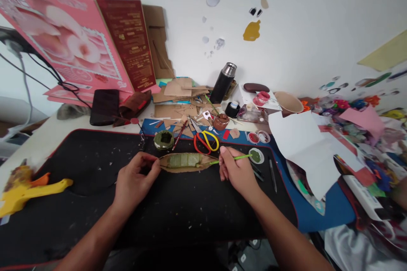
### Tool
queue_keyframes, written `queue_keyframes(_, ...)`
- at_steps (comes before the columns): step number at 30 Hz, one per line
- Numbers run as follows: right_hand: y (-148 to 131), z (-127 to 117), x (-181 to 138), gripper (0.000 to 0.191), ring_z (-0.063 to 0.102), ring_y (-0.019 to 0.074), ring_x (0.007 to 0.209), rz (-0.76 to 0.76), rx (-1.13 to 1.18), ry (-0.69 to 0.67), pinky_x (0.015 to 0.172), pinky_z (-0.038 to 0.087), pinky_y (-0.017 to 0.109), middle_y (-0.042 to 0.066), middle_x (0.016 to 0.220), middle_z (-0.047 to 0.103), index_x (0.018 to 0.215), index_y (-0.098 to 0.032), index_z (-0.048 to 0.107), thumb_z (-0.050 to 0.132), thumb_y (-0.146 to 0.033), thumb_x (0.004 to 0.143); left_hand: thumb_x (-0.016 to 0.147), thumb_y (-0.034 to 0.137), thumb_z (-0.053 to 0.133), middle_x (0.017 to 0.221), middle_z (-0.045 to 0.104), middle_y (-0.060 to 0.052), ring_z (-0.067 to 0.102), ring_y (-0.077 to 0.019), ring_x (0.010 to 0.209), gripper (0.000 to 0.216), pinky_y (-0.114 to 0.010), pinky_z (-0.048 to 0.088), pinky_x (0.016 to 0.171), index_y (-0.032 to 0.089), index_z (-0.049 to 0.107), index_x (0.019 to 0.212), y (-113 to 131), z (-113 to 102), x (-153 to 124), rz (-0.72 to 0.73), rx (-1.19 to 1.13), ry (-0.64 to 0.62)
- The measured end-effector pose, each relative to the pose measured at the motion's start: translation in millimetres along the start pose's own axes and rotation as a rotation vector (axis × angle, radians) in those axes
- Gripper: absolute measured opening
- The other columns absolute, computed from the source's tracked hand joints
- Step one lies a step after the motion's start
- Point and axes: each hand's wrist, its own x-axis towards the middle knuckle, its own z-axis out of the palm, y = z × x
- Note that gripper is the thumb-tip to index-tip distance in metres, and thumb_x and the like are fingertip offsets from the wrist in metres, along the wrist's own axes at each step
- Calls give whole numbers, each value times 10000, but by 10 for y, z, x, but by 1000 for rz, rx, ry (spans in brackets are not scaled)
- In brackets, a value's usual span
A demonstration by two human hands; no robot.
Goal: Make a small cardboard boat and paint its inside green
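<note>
A long, leaf-shaped cardboard piece (187, 169) lies in front of me on a black mat (178, 216), its middle painted green in segments. My left hand (135, 178) pinches the piece's left tip between thumb and fingers. In my right hand (237, 171) is a thin paintbrush with a bright green handle (244, 157); its tip reaches the right part of the cardboard. A small lid of green paint (256, 156) sits just right of that hand. Behind the cardboard stand a green-smeared paint jar (163, 140) and scissors with red and yellow handles (206, 142).
A yellow glue gun (32, 192) lies at left, near a phone (104, 107) and a pink box (70, 38). Cardboard scraps (178, 89), a black thermos (224, 82) and a brown paint jar (221, 122) stand at the back. White paper (302, 148) covers the right side.
</note>
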Motion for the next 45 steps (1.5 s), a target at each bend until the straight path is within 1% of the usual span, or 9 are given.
queue_keyframes(4,6,210,14,606,517,137,354,-37,-3,-60,432,408,241,-75,429,462,735,-248,570,545,-767,1047,842,512,673,668,755,3,711,-193,595,252,-269,518,570,267,699,792,-3,-1,2,-2,7,-1)
queue_keyframes(6,-7,229,20,600,525,135,365,-59,-29,-83,443,412,240,-71,439,474,737,-247,578,531,-748,1064,847,518,672,668,755,5,706,-189,582,260,-269,508,559,265,701,795,-12,0,3,-10,12,-6)
queue_keyframes(15,-7,-164,-11,616,518,142,360,-34,-73,-23,445,427,248,-69,414,467,731,-242,585,570,-779,1033,847,517,681,681,760,8,703,-184,580,257,-272,510,572,264,699,804,-57,7,3,-7,4,-9)
queue_keyframes(19,6,-86,-23,617,530,147,360,-16,-35,2,437,425,247,-72,417,458,730,-246,569,577,-788,1023,843,517,676,666,750,7,708,-193,595,254,-273,525,586,269,688,793,-26,5,17,-8,-6,-14)
queue_keyframes(23,-13,3,-13,610,527,142,363,-50,-48,-41,443,422,245,-73,423,456,738,-244,576,552,-770,1045,848,518,665,655,744,7,692,-192,577,255,-272,512,560,269,684,800,-8,1,22,-24,-6,-29)
queue_keyframes(31,-10,-186,-32,641,530,150,369,-4,-36,-4,444,437,254,-69,425,466,734,-244,573,593,-831,991,848,524,659,648,740,10,688,-185,567,268,-269,512,559,263,690,798,-26,10,28,-39,-38,-44)
queue_keyframes(35,6,-28,-39,648,523,144,358,-3,8,-14,429,410,243,-80,418,447,741,-245,566,580,-844,989,850,518,663,686,766,-3,722,-196,610,263,-271,526,579,261,681,800,-23,14,32,-50,-57,-50)
queue_keyframes(41,-30,449,-4,611,554,140,417,-84,15,-183,479,440,238,-61,459,508,779,-243,606,490,-762,1081,861,524,650,656,750,6,706,-188,587,273,-270,510,568,259,663,796,-12,21,41,-68,-80,-70)
queue_keyframes(45,-43,621,4,575,590,140,451,-177,-39,-238,529,479,243,-50,507,552,790,-248,615,465,-688,1128,872,538,649,659,752,3,722,-192,599,287,-271,517,578,256,652,819,-43,35,54,-95,-125,-85)
